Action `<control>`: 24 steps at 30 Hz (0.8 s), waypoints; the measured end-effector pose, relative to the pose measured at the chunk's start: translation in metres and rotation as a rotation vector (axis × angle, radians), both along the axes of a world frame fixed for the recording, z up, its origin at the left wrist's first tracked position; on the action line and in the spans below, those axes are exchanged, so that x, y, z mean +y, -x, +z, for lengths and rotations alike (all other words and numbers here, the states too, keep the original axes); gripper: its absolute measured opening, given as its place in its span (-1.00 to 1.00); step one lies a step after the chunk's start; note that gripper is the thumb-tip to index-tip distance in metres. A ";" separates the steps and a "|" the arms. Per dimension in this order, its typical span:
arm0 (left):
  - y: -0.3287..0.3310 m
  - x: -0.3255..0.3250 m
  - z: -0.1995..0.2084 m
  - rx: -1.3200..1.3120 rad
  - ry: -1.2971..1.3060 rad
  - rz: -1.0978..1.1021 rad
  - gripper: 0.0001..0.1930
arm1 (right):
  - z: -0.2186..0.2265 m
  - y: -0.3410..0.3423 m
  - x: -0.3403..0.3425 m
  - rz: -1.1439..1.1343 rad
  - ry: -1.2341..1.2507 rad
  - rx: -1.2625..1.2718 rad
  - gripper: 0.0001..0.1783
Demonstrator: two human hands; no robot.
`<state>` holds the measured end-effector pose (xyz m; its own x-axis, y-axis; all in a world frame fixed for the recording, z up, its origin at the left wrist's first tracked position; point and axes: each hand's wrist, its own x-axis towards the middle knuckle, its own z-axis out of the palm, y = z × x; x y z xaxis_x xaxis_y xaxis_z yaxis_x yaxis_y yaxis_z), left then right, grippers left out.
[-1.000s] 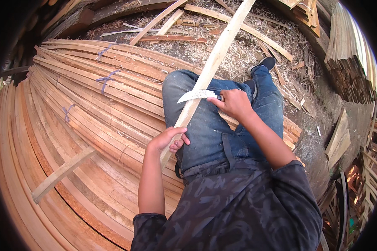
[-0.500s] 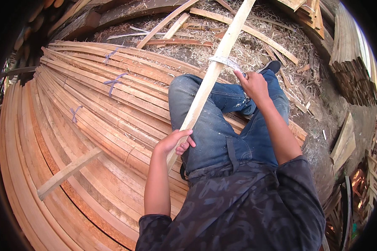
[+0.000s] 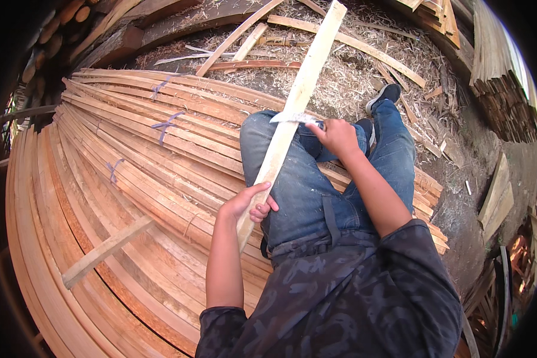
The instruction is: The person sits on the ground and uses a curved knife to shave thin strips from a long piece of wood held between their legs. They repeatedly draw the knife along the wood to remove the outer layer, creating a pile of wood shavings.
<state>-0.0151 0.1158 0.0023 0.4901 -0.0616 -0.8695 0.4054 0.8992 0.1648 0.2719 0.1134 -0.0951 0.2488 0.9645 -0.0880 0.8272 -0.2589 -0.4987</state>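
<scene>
My left hand (image 3: 249,203) is closed around the near part of a long pale wooden strip (image 3: 311,70). The strip slants away to the upper right across my bent left thigh, and its far end shows near the top edge. In my right hand (image 3: 339,138) is a knife with a curved, light grey blade (image 3: 293,117). That blade lies crosswise over the strip, about level with my knee. My fist hides most of the knife's handle.
Long wooden strips in bundles (image 3: 131,128), tied with purple bands, spread beneath me and to my left. A short batten (image 3: 107,252) lies across some of them. Shavings and offcuts cover the ground ahead (image 3: 364,71). At the far right stands a stack of thin boards (image 3: 504,83).
My right hand has drawn the knife nearer to me and leftward along the strip. The strip's far end has come into view. My left hand keeps its grip in nearly the same place.
</scene>
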 end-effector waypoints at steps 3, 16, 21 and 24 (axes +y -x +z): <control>0.000 -0.004 0.001 0.017 -0.027 0.006 -0.38 | 0.008 -0.052 0.015 -0.368 0.294 0.168 -0.14; 0.007 -0.002 -0.014 -0.139 0.076 0.015 -0.29 | 0.037 0.019 -0.032 0.219 0.058 0.087 -0.20; 0.006 0.000 -0.010 -0.109 0.077 0.061 -0.30 | 0.017 0.011 -0.008 0.137 0.054 0.040 -0.19; 0.004 0.002 -0.008 -0.078 0.083 0.037 -0.30 | 0.011 -0.028 0.017 -0.121 0.169 0.026 -0.18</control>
